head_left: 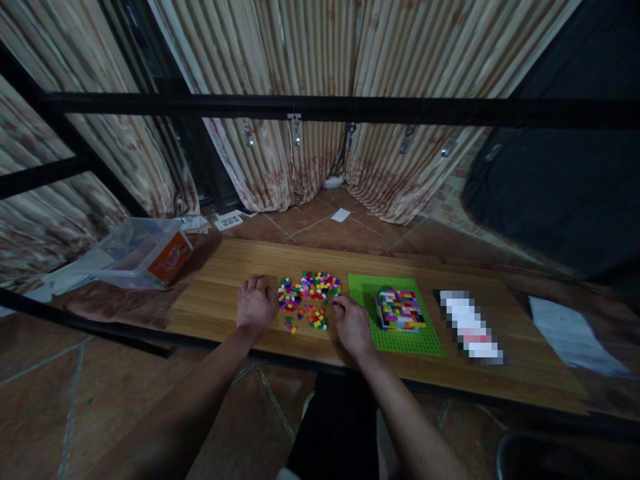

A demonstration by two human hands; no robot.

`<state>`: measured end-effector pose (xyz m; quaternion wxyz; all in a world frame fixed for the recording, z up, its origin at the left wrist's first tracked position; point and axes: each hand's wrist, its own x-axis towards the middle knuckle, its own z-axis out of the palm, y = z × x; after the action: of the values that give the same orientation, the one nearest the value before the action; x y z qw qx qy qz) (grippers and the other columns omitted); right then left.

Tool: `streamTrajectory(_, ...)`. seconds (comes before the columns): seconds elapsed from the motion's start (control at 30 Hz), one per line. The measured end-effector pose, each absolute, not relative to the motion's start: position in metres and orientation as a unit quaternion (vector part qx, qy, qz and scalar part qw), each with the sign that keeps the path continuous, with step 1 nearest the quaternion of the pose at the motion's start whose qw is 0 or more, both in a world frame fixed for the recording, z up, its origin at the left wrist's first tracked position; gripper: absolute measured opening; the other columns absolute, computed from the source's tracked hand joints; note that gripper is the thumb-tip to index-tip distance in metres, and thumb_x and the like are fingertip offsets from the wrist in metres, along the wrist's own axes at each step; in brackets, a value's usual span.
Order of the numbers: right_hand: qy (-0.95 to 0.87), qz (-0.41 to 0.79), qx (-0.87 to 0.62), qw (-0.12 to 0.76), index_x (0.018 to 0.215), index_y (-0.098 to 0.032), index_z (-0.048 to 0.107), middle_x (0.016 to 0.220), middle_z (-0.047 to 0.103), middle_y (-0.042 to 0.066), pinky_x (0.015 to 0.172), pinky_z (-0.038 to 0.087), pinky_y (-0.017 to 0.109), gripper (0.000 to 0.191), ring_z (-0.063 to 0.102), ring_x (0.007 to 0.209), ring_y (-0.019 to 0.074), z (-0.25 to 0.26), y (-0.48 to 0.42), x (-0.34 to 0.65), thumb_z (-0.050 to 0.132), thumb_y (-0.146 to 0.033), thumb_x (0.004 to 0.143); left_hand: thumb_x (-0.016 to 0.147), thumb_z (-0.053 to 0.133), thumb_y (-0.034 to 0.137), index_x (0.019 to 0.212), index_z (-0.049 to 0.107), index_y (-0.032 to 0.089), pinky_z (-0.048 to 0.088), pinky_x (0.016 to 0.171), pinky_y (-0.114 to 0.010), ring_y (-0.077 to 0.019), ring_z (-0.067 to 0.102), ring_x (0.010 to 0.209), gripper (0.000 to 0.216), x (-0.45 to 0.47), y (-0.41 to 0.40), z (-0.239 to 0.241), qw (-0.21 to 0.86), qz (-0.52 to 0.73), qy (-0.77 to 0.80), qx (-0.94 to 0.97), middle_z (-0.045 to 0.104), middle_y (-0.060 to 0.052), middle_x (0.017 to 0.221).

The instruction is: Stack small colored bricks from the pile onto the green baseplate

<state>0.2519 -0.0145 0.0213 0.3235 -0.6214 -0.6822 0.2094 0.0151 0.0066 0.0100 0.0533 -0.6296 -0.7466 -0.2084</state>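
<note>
A heap of small coloured bricks (310, 297) lies on the wooden table (215, 300) between my two hands. My left hand (255, 303) rests on the table just left of the heap, fingers curled under, with nothing showing in them. My right hand (353, 323) sits at the heap's right edge, its fingertips pinched together on a small brick at the edge of the pile. To the right lies a green baseplate (425, 337) carrying a many-coloured block built of bricks (399, 309).
A flat blurred object (473, 327) lies right of the baseplate. A clear plastic box (135, 250) with an orange carton stands left of the table. A black frame bar (320, 110) crosses overhead, curtains hang behind, and a dark chair edge (550, 453) shows at lower right.
</note>
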Motion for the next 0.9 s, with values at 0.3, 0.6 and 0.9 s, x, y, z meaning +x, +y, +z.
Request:
streamTrajectory(0.3,-0.654,0.215,-0.622,0.373,0.095,-0.022,0.074,0.095,0.076,0.006,0.083,0.052,0.031,0.028,0.07,0.086,0.0195,0.016,-0.013,0.249,0.048,-0.018,0.087,0.087,0.04,0.026,0.112,0.062,0.013,0.043,0.095,-0.045,-0.0315,0.053,0.113,0.036,0.013,0.008,0.007,0.063,-0.21,-0.746,-0.629,0.062,-0.015,0.122)
streamTrajectory(0.6,-0.648,0.217,-0.619,0.385,0.098,-0.02,0.075,0.098,0.076,0.008,0.086,0.052,0.032,0.029,0.07,0.087,0.0196,0.016,-0.012,0.247,0.048,-0.022,0.09,0.086,0.04,0.025,0.112,0.062,0.012,0.042,0.097,-0.046,-0.0319,0.053,0.113,0.036,0.015,0.007,0.009,0.057,-0.206,-0.75,-0.626,0.063,-0.016,0.12)
streamTrajectory(0.9,-0.69,0.225,-0.581,0.369,0.105,-0.019,0.074,0.101,0.075,0.008,0.085,0.053,0.033,0.025,0.07,0.088,0.0201,0.016,-0.003,0.238,0.058,-0.023,0.086,0.086,0.041,0.025,0.112,0.062,0.012,0.043,0.098,-0.046,-0.0316,0.054,0.113,0.036,0.014,0.008,0.008,0.061,-0.21,-0.746,-0.629,0.063,-0.016,0.121)
